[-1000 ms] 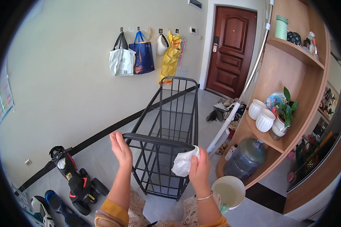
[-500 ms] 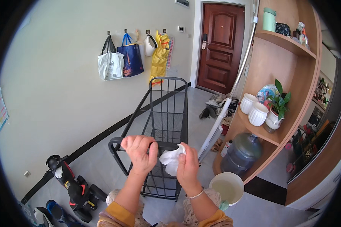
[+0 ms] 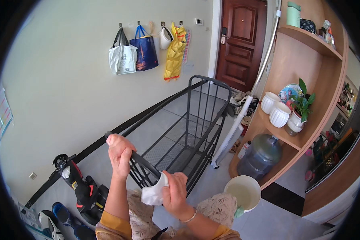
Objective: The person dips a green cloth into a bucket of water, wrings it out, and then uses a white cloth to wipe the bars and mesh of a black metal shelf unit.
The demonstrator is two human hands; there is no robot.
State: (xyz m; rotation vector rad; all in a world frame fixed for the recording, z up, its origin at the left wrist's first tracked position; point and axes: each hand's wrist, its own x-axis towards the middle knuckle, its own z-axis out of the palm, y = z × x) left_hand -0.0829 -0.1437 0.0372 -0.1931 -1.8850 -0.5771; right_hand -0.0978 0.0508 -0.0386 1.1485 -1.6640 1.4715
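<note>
A black metal rack (image 3: 206, 116) with barred ends and mesh shelves slants away from me toward the wall and door. My left hand (image 3: 121, 155) is closed round the left part of its near end bar (image 3: 145, 163). At the right end of that bar, my right hand (image 3: 175, 193) is closed on a crumpled white cloth (image 3: 154, 192) that hangs beside its fingers. Whether the cloth wraps the bar is hidden by the hand.
A wooden shelf unit (image 3: 320, 132) stands at right, with white pots (image 3: 280, 115) and a large water bottle (image 3: 260, 156). In front is a bucket of water (image 3: 244, 194). A black ride-on scooter (image 3: 82, 186) and a hoverboard (image 3: 70, 222) are at left. Bags (image 3: 123, 58) hang on the wall.
The rack has swung round: its far end moved right and its near end bar now slants. My left hand went left and slightly up; my right hand moved left and down with the cloth.
</note>
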